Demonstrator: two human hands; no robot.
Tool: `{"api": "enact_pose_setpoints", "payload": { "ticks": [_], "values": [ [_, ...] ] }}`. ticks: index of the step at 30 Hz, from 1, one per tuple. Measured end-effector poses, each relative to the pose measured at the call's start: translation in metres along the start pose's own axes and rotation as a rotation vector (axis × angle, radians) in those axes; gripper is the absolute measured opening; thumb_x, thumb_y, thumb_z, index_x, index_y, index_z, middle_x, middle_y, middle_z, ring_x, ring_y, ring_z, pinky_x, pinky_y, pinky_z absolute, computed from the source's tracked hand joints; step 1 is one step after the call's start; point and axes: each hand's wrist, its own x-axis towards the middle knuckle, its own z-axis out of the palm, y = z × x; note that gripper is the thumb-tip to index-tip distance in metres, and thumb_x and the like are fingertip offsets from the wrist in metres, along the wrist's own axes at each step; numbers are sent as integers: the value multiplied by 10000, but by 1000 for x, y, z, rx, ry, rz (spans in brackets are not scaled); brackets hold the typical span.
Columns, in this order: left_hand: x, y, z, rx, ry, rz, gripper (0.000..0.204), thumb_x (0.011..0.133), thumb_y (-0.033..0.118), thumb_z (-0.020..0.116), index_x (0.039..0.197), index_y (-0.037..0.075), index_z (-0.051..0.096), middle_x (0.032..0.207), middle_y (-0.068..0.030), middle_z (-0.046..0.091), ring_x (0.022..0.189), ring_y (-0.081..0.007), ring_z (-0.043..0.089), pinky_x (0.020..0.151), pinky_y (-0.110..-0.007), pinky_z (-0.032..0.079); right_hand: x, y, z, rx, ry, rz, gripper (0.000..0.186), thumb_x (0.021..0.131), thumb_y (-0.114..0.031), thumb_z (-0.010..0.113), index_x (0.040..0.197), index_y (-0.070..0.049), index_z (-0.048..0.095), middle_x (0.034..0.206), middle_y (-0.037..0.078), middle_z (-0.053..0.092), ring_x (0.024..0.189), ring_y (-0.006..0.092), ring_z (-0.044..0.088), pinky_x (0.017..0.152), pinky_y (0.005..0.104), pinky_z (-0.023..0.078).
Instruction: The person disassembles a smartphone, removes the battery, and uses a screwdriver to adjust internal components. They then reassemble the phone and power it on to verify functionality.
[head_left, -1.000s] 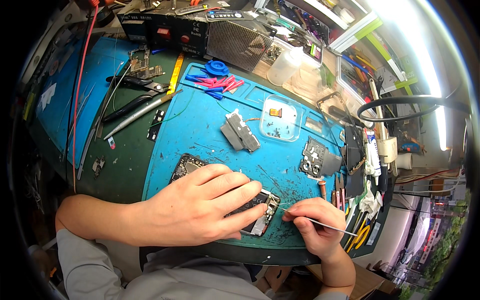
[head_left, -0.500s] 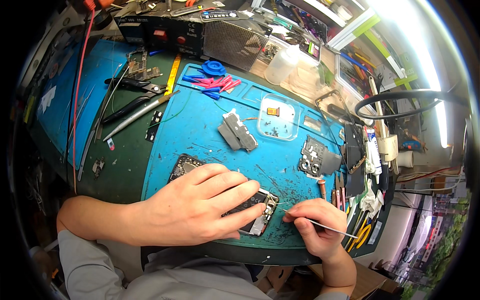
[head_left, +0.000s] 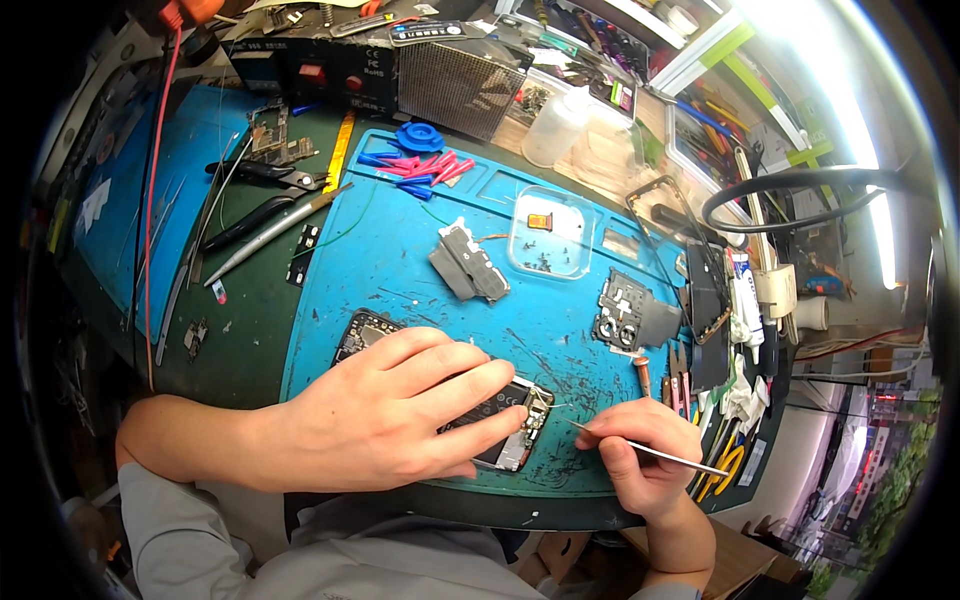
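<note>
We list: left hand (head_left: 385,415), fingers loosely spread across an opened phone (head_left: 506,402); right hand (head_left: 645,450), fingers pinching a slim tool (head_left: 682,460), tip beyond them.

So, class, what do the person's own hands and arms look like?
The left hand and right hand are bare: no gloves, rings or watch show. The forearms are bare too. The left sleeve is grey and loose, ending near the elbow; only a grey sliver of the right sleeve shows.

Opened phone (head_left: 504,401), flat, near slim metal tool (head_left: 680,459)
</note>
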Motion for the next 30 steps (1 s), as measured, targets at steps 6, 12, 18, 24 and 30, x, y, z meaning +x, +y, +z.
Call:
{"api": "enact_pose_setpoints", "payload": {
  "ticks": [6,12,18,24,30],
  "values": [
    [-2,-1,2,10,39,45,691,781,413,816,1407,160,667,1376,-111,623,1190,-273,628,998,-439,514,-18,3,-5,-79,155,-260,94,932,-68,765,989,4,750,751,84,690,620,223,666,559,332,543],
    [3,10,4,-314,200,47,565,902,348,791,1371,68,646,1240,-132,694,1123,-298,692,938,-432,557,-24,-22,17,-625,340,-518,252,926,51,714,1177,40,697,1037,171,670,836,293,690,702,388,570],
    [-8,59,-7,-1093,127,-180,301,1055,197,674,1253,-15,594,1015,-170,748,911,-345,742,830,-403,584,7,-81,57,-800,254,-676,223,896,85,698,1115,75,741,1079,178,686,906,328,709,735,414,591],
    [-80,55,-54,-886,280,-550,200,1073,164,671,1193,7,704,977,-66,780,898,-134,764,803,-296,607,-3,-85,63,-623,96,-722,318,893,0,708,1209,32,721,1133,202,745,908,330,739,755,394,604],
    [-221,-37,-116,-10,708,-1119,224,997,125,728,1156,-32,744,962,-151,757,819,-190,709,752,-329,551,-20,-56,38,-622,196,-421,506,901,59,693,1402,17,636,1127,215,742,861,359,723,730,410,574]
  ]
}}
